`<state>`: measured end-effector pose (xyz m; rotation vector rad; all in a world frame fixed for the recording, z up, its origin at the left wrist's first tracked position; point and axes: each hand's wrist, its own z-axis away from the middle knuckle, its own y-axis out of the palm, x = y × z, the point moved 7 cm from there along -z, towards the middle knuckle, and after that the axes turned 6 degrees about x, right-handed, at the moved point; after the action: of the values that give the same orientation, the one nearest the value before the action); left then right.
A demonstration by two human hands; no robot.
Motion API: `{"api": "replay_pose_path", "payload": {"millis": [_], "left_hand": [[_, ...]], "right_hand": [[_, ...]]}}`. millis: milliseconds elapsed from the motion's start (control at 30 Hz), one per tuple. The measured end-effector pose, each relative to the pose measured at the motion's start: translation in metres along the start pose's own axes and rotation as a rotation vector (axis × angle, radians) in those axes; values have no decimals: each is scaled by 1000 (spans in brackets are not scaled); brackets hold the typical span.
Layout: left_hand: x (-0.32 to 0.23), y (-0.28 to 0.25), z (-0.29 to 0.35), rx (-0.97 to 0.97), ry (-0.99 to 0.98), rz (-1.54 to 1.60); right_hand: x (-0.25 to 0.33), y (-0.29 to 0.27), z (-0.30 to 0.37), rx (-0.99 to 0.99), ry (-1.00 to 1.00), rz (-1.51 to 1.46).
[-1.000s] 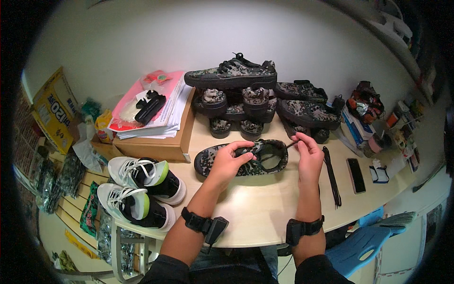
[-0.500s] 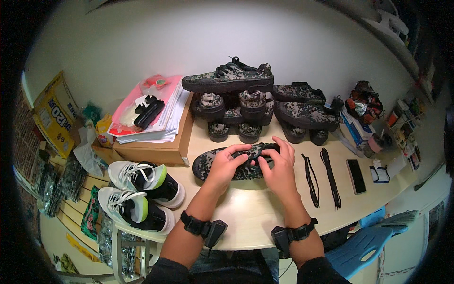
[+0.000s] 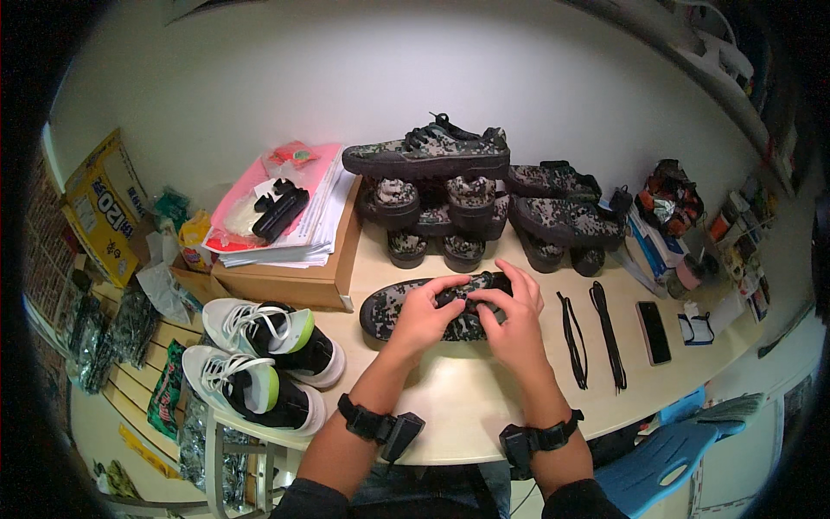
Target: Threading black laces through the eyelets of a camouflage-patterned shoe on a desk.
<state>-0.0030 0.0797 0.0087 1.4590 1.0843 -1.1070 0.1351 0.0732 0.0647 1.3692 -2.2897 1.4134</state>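
Camouflage shoe [image 3: 386, 311] sits on pale table [image 3: 432, 402], mid-table. Left hand [image 3: 421, 322] has its grip closed on it; right hand [image 3: 519, 327] at lacing, grip can't tell. Black laces [image 3: 609, 337], phone [image 3: 654, 333] right; sneakers [image 3: 290, 400] left; stacked shoes [image 3: 428, 161] behind. Pale wall [image 3: 432, 65] beyond, blue chair [image 3: 635, 471] lower right.

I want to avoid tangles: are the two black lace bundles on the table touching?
Apart. In the head view, pale tabletop shows between the left bundle and the right bundle along their whole length.
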Motion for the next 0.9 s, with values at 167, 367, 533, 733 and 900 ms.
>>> {"api": "replay_pose_path", "payload": {"millis": [167, 367, 533, 733, 900], "left_hand": [[-3, 0, 2, 30, 57, -36], [-6, 4, 1, 32, 83, -167], [-13, 6, 3, 73, 77, -239], [-10, 4, 3, 146, 95, -49], [-7, 4, 4, 204, 25, 91]], "right_hand": [[7, 0, -2, 61, -41, 19], [20, 0, -4, -37, -200, 15], [24, -1, -1, -14, -219, -35], [20, -8, -4, -34, -121, -108], [14, -3, -3, -19, -132, -65]]}}
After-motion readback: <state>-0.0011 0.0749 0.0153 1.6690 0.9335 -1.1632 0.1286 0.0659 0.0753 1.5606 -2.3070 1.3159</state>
